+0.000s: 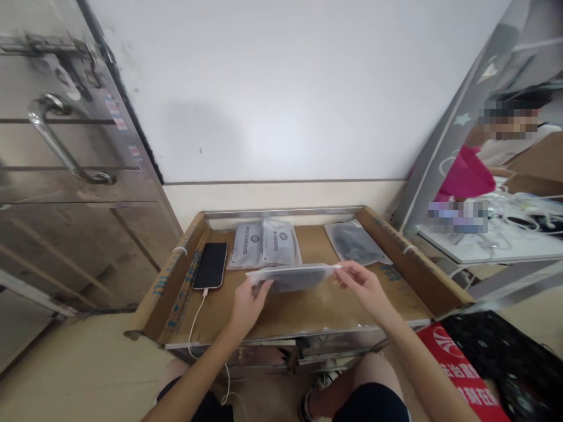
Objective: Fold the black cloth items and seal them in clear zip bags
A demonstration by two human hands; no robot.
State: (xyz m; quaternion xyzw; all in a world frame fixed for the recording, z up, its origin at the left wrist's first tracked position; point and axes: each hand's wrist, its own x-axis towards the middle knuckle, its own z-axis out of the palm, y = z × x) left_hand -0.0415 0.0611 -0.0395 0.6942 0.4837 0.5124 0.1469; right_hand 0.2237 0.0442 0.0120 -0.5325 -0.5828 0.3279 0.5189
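A frosted plastic zip bag (pixel 299 278) with something dark inside is held up over the cardboard-lined tray (pixel 316 316). My left hand (pixel 250 302) pinches its left end, thumb on the near side. At the other end, the fingers of my right hand (pixel 358 287) close on the corner by the white zip edge. Behind the bag lie two printed grey packets (pixel 247 243) in clear bags, side by side and touching. Another frosted bag (pixel 355 241) with dark contents rests at the back right of the tray.
A phone (pixel 210 265) with a white charging cable (pixel 196 319) lies at the tray's left. Raised cardboard sides edge the tray, and a white wall (pixel 281 94) stands behind it. A metal door (pixel 65 176) is on the left. A person sits beside a cluttered white table (pixel 484 243) at right.
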